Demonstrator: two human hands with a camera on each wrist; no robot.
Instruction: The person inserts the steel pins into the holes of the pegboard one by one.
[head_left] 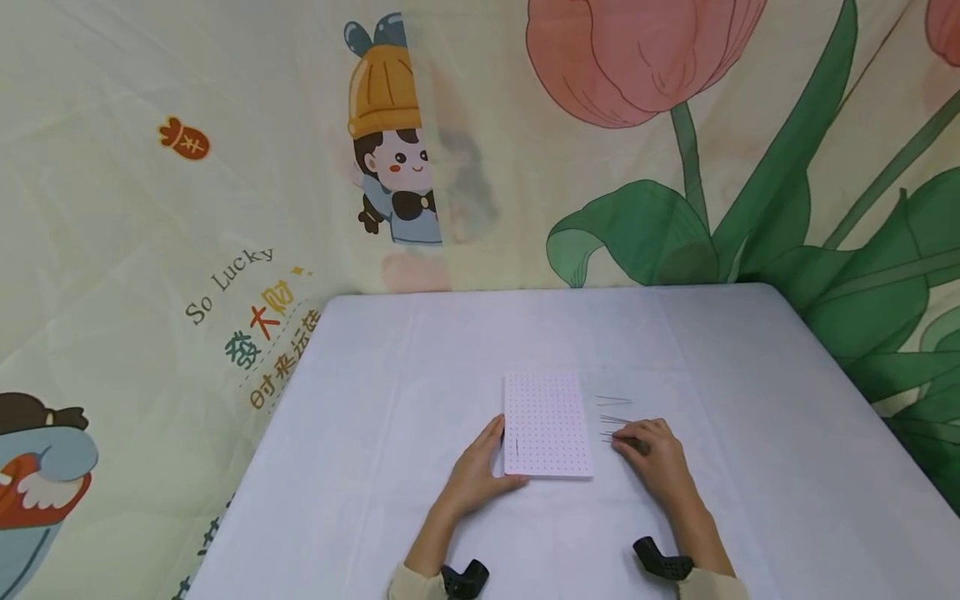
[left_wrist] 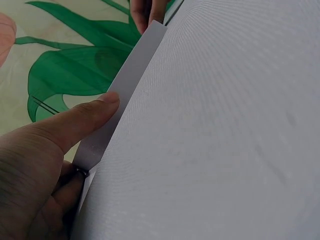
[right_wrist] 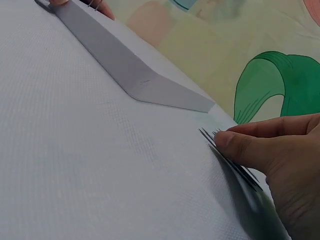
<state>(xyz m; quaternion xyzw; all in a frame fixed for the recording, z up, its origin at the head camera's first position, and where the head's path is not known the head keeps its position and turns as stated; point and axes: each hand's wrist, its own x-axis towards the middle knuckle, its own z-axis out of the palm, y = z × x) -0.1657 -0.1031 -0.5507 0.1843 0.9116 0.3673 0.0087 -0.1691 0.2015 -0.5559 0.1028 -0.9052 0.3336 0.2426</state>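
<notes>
A white board with rows of small holes [head_left: 547,417] lies on the table. My left hand [head_left: 474,473] holds its near left corner, thumb along the near edge and fingers at the left side. Thin dark pins [left_wrist: 45,105] stand upright from the board close to this hand. To the right of the board, several more thin pins [head_left: 615,404] lie loosely spread. My right hand [head_left: 660,458] is over the nearest ones, thumb and forefinger pinching at thin dark pins [right_wrist: 237,170] low over the cloth. Its other fingers are partly hidden.
A white cloth covers the table [head_left: 405,375], whose far edge meets a printed curtain [head_left: 480,267] with tulips and cartoon figures. Black camera mounts [head_left: 663,560] sit at both wrists, beside light sleeves [head_left: 712,585].
</notes>
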